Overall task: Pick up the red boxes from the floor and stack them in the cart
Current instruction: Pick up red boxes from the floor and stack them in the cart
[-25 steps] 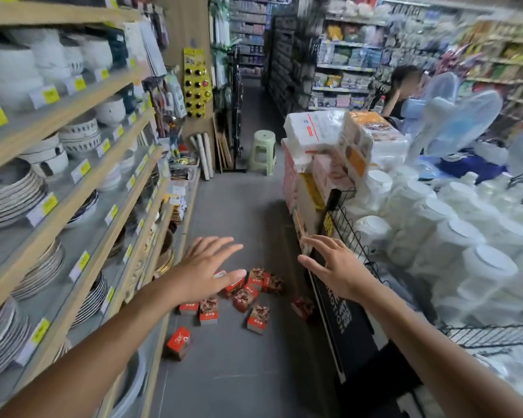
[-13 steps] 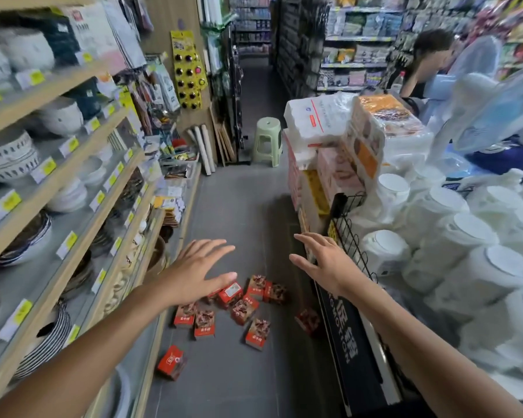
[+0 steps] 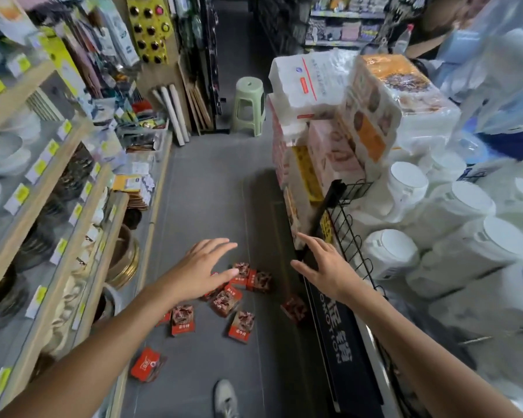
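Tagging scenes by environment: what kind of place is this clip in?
Most likely a household-goods shop aisle. Shelves on the left hold bowls and plates behind yellow price tags, wrapped paper-goods packs are piled on the right, and more stocked shelving runs behind.

Shop aisle, price-tagged shelves (image 3: pixel 47 188), stacked goods (image 3: pixel 375 110)

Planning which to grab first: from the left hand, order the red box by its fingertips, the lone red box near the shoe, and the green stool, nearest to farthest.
From the left hand:
1. Red box by fingertips, just right of it.
2. Lone red box, lower left, near the shoe.
3. Green stool, far up the aisle.
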A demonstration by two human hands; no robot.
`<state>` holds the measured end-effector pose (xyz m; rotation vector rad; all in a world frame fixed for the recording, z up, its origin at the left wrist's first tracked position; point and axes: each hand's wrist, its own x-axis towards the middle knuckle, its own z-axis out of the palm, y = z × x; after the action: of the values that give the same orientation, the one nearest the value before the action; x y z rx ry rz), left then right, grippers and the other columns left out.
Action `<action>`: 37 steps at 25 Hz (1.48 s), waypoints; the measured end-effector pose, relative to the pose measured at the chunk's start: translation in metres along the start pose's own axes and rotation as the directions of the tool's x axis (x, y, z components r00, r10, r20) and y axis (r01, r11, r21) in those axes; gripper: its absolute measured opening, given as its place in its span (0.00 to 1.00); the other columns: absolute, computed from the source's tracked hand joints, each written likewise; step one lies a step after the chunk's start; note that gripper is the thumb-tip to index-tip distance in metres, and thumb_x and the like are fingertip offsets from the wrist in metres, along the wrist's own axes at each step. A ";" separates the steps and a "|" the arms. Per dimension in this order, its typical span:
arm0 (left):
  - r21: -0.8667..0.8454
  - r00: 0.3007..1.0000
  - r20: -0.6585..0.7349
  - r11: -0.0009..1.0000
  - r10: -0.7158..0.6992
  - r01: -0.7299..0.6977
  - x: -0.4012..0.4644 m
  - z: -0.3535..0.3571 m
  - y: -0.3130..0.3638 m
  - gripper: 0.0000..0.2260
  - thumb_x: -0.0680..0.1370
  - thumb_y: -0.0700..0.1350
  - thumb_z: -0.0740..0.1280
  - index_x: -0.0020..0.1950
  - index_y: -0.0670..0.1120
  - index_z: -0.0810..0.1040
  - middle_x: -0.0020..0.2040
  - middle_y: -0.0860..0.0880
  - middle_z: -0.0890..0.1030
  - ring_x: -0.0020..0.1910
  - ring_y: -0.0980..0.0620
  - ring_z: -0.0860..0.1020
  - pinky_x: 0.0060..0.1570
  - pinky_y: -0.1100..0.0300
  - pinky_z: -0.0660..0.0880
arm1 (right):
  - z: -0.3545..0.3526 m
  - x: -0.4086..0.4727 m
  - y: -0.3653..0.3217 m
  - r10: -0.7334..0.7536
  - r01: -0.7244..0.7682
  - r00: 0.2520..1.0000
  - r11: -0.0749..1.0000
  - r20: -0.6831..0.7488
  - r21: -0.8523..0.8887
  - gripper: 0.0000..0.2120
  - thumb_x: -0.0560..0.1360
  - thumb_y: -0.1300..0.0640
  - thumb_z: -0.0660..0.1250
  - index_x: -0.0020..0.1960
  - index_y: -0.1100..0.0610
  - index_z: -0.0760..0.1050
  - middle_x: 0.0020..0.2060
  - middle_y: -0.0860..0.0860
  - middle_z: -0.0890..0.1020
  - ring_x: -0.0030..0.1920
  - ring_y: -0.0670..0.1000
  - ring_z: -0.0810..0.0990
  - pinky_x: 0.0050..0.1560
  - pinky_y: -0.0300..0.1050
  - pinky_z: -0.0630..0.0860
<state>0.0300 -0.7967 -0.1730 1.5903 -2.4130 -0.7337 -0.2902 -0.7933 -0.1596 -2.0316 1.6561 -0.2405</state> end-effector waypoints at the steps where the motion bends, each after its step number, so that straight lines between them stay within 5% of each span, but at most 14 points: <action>1: -0.026 1.000 0.005 1.000 -0.011 0.011 0.015 0.010 -0.012 0.36 0.74 0.72 0.52 0.78 0.56 0.62 0.77 0.56 0.63 0.77 0.55 0.60 0.75 0.55 0.59 | 0.007 0.014 0.009 0.025 -0.025 1.000 1.000 0.018 0.001 0.35 0.80 0.34 0.59 0.82 0.45 0.54 0.79 0.49 0.64 0.77 0.54 0.64 0.76 0.53 0.65; 4: -0.092 0.998 0.037 0.994 -0.056 0.059 0.057 0.050 -0.054 0.34 0.74 0.69 0.53 0.76 0.53 0.66 0.75 0.54 0.67 0.74 0.54 0.65 0.73 0.56 0.61 | 0.039 0.056 0.036 0.086 -0.088 0.994 0.996 0.067 0.030 0.34 0.80 0.35 0.60 0.82 0.45 0.55 0.79 0.48 0.64 0.74 0.55 0.69 0.74 0.53 0.68; 10: -0.180 0.977 0.134 0.965 -0.168 0.191 0.107 0.176 -0.144 0.31 0.75 0.64 0.58 0.71 0.47 0.74 0.69 0.50 0.75 0.69 0.50 0.72 0.71 0.58 0.65 | 0.144 0.121 0.111 0.221 -0.247 0.956 0.960 0.192 0.129 0.33 0.81 0.42 0.65 0.81 0.46 0.57 0.77 0.48 0.66 0.77 0.53 0.64 0.75 0.50 0.65; 15: -0.162 0.907 0.287 0.918 -0.308 0.363 0.137 0.328 -0.222 0.33 0.75 0.66 0.55 0.74 0.49 0.71 0.71 0.49 0.74 0.71 0.48 0.71 0.71 0.55 0.66 | 0.266 0.187 0.201 0.272 -0.335 0.909 0.928 0.315 0.164 0.32 0.80 0.41 0.66 0.80 0.44 0.59 0.76 0.48 0.67 0.74 0.49 0.68 0.74 0.46 0.67; 20: -0.186 0.818 0.400 0.837 -0.413 0.514 0.153 0.501 -0.300 0.43 0.68 0.71 0.50 0.76 0.48 0.67 0.72 0.50 0.72 0.73 0.50 0.69 0.70 0.58 0.65 | 0.410 0.230 0.287 0.244 -0.330 0.895 0.926 0.373 0.185 0.33 0.78 0.42 0.68 0.80 0.42 0.59 0.78 0.43 0.64 0.78 0.47 0.61 0.77 0.45 0.62; 24: -0.298 0.746 0.475 0.713 -0.466 0.635 0.173 0.635 -0.365 0.41 0.69 0.73 0.62 0.77 0.52 0.64 0.70 0.50 0.74 0.70 0.48 0.72 0.69 0.49 0.71 | 0.518 0.256 0.349 0.244 -0.363 0.886 0.894 0.393 0.262 0.33 0.78 0.47 0.70 0.80 0.44 0.60 0.78 0.46 0.66 0.78 0.47 0.62 0.78 0.50 0.63; 28: -0.495 0.646 0.453 0.429 -0.615 0.756 0.207 0.724 -0.410 0.43 0.65 0.65 0.78 0.75 0.52 0.65 0.73 0.45 0.71 0.71 0.42 0.72 0.70 0.42 0.70 | 0.588 0.265 0.392 0.282 -0.385 0.896 0.878 0.342 0.284 0.33 0.78 0.50 0.71 0.79 0.44 0.62 0.77 0.43 0.66 0.77 0.44 0.62 0.76 0.45 0.62; 30: -0.552 0.621 0.455 0.345 -0.638 0.759 0.223 0.760 -0.433 0.46 0.59 0.62 0.84 0.73 0.56 0.69 0.67 0.48 0.78 0.64 0.46 0.79 0.64 0.41 0.76 | 0.611 0.262 0.410 0.295 -0.398 0.895 0.867 0.336 0.300 0.33 0.78 0.50 0.71 0.79 0.43 0.62 0.76 0.41 0.66 0.76 0.42 0.61 0.74 0.42 0.61; 33: -0.462 0.586 0.462 0.383 -0.666 0.800 0.233 0.796 -0.455 0.46 0.48 0.69 0.83 0.62 0.53 0.79 0.53 0.53 0.85 0.51 0.52 0.84 0.55 0.48 0.81 | 0.634 0.259 0.433 0.292 -0.401 0.899 0.849 0.326 0.344 0.32 0.78 0.51 0.71 0.78 0.42 0.63 0.77 0.41 0.66 0.77 0.43 0.62 0.76 0.46 0.63; 37: -0.632 0.666 0.386 0.343 -0.638 0.695 0.236 0.799 -0.424 0.38 0.56 0.61 0.83 0.62 0.50 0.79 0.51 0.51 0.87 0.49 0.52 0.85 0.52 0.45 0.82 | 0.648 0.253 0.453 0.274 -0.368 0.917 0.860 0.289 0.353 0.29 0.78 0.55 0.71 0.76 0.42 0.67 0.77 0.40 0.67 0.78 0.42 0.61 0.78 0.47 0.62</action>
<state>-0.0341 -0.8933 -1.1009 2.0741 -0.9991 -1.6579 -0.3359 -0.9198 -0.9787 -1.3957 1.6138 -0.1970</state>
